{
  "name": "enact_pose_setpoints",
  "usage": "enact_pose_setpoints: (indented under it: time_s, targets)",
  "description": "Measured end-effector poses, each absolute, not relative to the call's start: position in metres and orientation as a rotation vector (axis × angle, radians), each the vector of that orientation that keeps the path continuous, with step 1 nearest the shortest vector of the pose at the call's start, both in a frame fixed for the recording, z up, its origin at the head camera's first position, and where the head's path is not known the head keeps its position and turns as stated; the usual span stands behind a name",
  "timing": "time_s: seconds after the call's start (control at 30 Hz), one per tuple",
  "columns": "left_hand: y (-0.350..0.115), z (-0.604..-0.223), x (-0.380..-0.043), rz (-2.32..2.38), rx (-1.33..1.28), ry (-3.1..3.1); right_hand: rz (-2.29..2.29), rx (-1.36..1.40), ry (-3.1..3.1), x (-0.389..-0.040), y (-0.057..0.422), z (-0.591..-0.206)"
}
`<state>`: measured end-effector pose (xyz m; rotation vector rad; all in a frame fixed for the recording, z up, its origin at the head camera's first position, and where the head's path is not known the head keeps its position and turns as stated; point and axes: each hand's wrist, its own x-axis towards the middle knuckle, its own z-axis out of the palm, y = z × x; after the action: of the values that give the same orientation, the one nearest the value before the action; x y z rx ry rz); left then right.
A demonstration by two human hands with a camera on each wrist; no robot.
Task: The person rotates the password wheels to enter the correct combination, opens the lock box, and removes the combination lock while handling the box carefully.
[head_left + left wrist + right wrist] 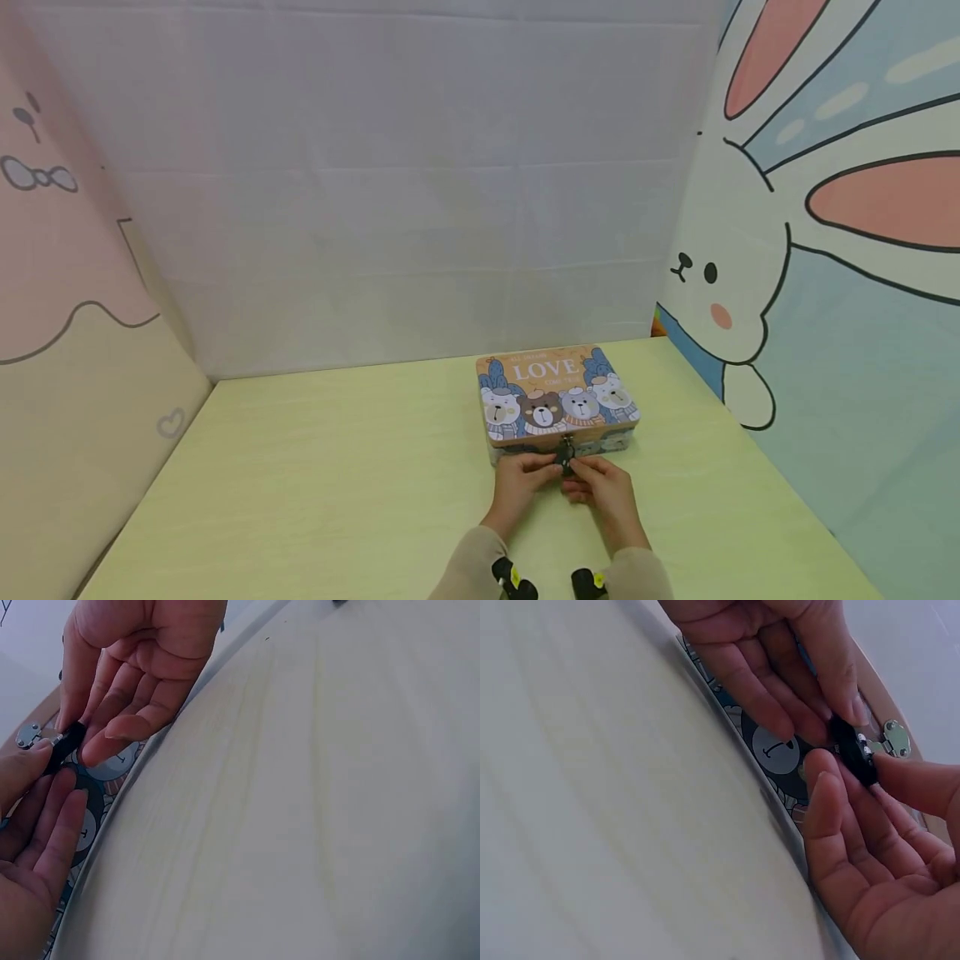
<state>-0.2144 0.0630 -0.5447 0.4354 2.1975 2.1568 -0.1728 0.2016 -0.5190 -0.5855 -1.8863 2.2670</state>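
Note:
A tin box [557, 392] with bears and the word LOVE on its lid sits near the back right of the table. On its front, below a silver latch [897, 739], is a small black padlock [853, 754] with small silvery parts along one side. From the left, my left hand [519, 487] pinches the padlock between thumb and fingers. My right hand [606, 492] pinches it from the right, with the thumb on its upper side. The other fingers of both hands lie loosely bent close to the box's front, partly covering the printed bears.
The pale yellow table [315, 483] stretches left and in front of the box. A white cloth wall [420, 192] stands behind it. A rabbit-printed panel [847, 333] borders the right side, and a pink and cream panel [82, 367] the left.

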Motion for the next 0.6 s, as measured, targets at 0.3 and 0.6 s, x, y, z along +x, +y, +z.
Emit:
enact_pose_setpoints:
  time_s: [0.3, 0.6]
  targets:
    - [0.0631, -0.5404, -0.2136, 2.169, 0.507, 2.181, 2.277, -0.551, -1.882, -0.1722, 0.2025, -0.5189]
    - [0.0689, -0.5407, -0.2171, 2.181, 0.462, 2.188, 2.329, -0.541, -1.805, -0.1728, 0.1992, -0.5189]
